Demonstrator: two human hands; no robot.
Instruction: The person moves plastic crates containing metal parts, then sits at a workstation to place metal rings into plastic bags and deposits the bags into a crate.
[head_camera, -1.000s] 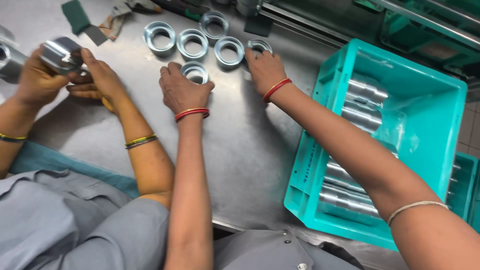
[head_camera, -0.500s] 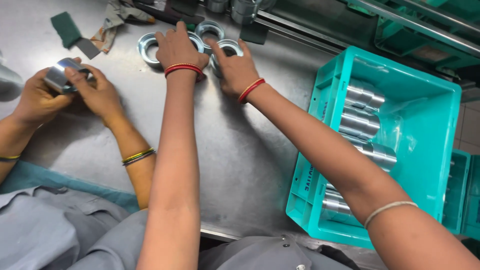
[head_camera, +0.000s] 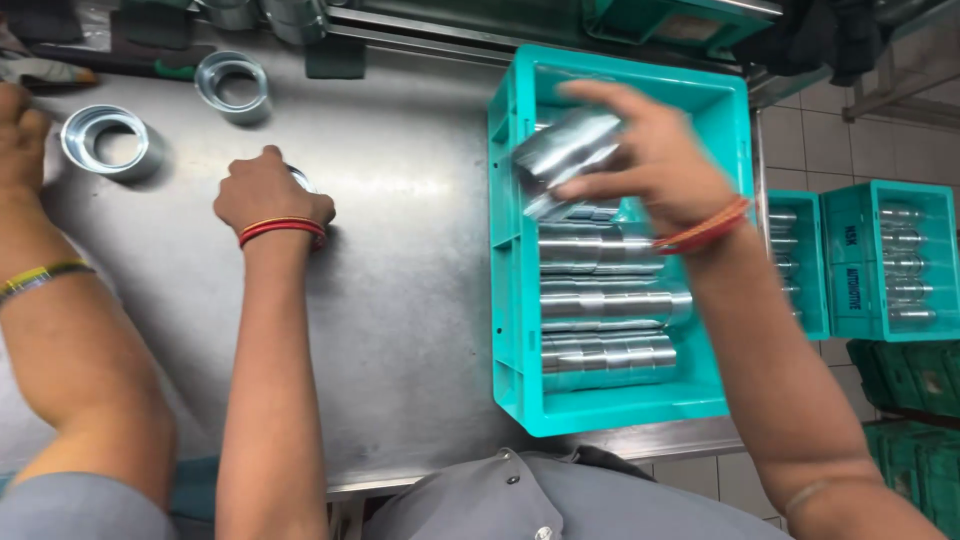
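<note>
We see the right hand (head_camera: 655, 165) with its grip around a shiny metal sleeve (head_camera: 565, 155), blurred, above the teal crate (head_camera: 510, 300) holding rows of like sleeves. The left hand (head_camera: 265, 195) grips a metal ring (head_camera: 300, 178) on the table (head_camera: 400, 300). Two loose rings (head_camera: 105, 140) lie near a co-worker's arm (head_camera: 60, 330).

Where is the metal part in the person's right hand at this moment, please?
In the head view, the metal part sits in the right hand, right of centre above the teal crate.

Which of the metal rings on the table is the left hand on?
The ring under the left hand, mostly hidden by the grip, mid-table. The other two rings sit untouched farther left and up.
</note>
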